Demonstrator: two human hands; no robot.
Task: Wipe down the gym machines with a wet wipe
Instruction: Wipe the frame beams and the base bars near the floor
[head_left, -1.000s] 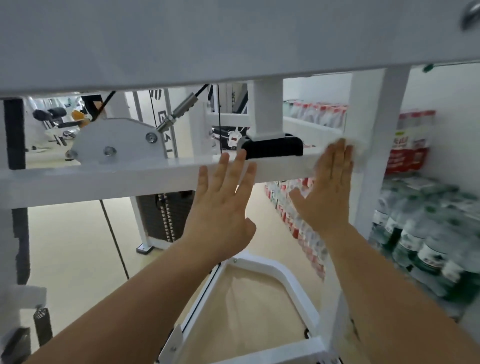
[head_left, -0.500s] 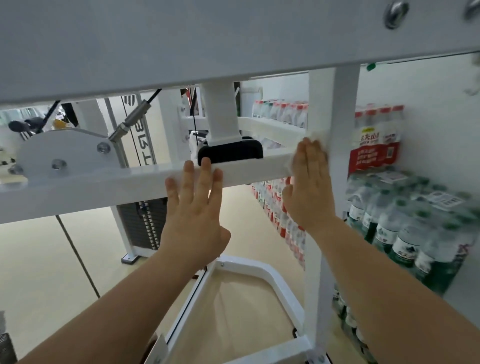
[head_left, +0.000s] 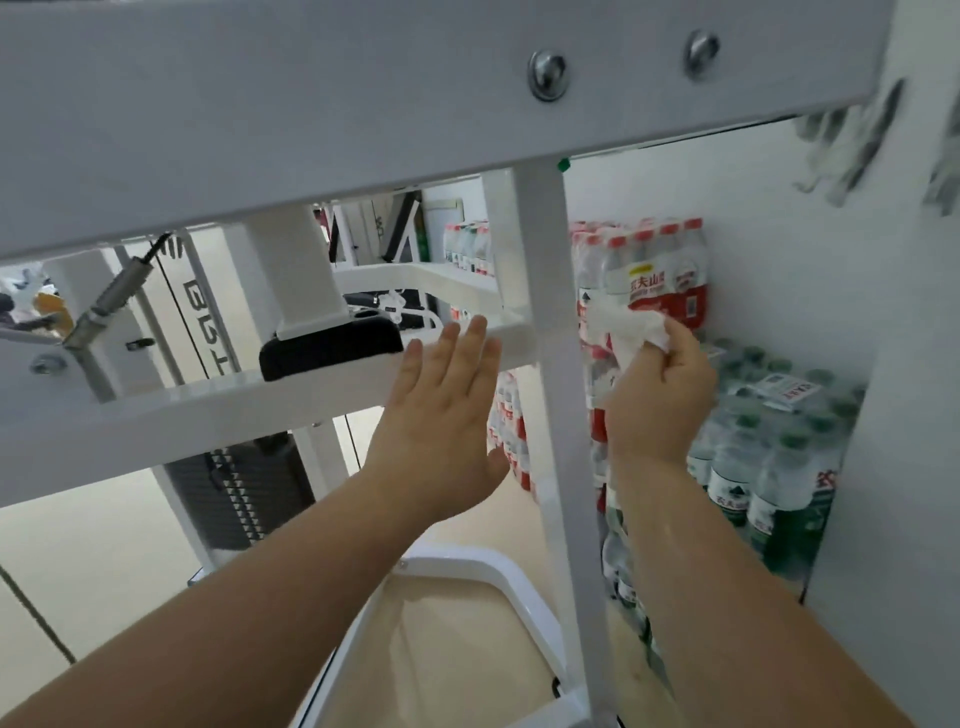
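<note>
Beside the upright post (head_left: 540, 234), the right hand (head_left: 662, 395) curls its fingers (head_left: 681, 340) round the wet wipe (head_left: 623, 322) (left hand (head_left: 441, 415) flat on the crossbar (head_left: 208, 410)), probably regripping to wipe the post.

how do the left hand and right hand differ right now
The left hand is flat, with straight fingers over the white crossbar; the right hand is curled round a wet wipe. The left hand is left of the upright post, and the right hand is right of it. Both are raised to a similar height, backs toward the camera.
</note>
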